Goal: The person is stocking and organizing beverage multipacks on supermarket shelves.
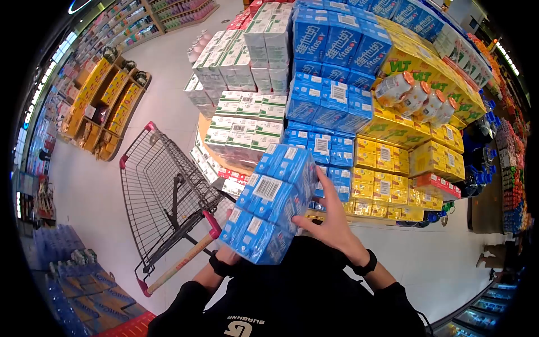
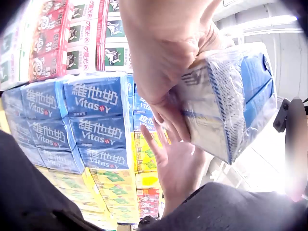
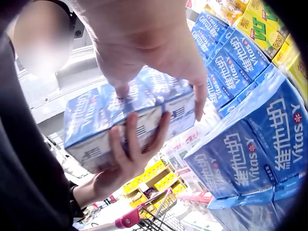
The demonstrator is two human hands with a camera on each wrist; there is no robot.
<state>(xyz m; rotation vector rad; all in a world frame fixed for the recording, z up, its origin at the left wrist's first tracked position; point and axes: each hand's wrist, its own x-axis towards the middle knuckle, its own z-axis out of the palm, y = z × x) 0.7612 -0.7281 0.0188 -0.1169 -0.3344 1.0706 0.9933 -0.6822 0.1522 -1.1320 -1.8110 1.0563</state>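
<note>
A shrink-wrapped pack of blue Vitasoy drink cartons [image 1: 275,194] is held in front of the chest, its barcode side facing up. My left hand [image 1: 227,256] grips it from the left and below, mostly hidden by the pack in the head view. In the right wrist view the left hand's curled fingers [image 3: 132,139] lie across the pack's pale underside. My right hand [image 1: 336,222] is at the pack's right side, thumb at its edge and fingers extended. The left wrist view shows the right hand [image 2: 180,168] with its fingers spread.
A shopping cart [image 1: 163,191] stands at the left. Ahead is a stacked display of blue Vitasoy packs [image 1: 331,98], yellow VLT packs [image 1: 415,67] and white-and-green cartons [image 1: 244,123]. Bottles with orange caps [image 1: 418,95] rest on the yellow packs. Wrapped bottle packs [image 1: 84,292] sit at lower left.
</note>
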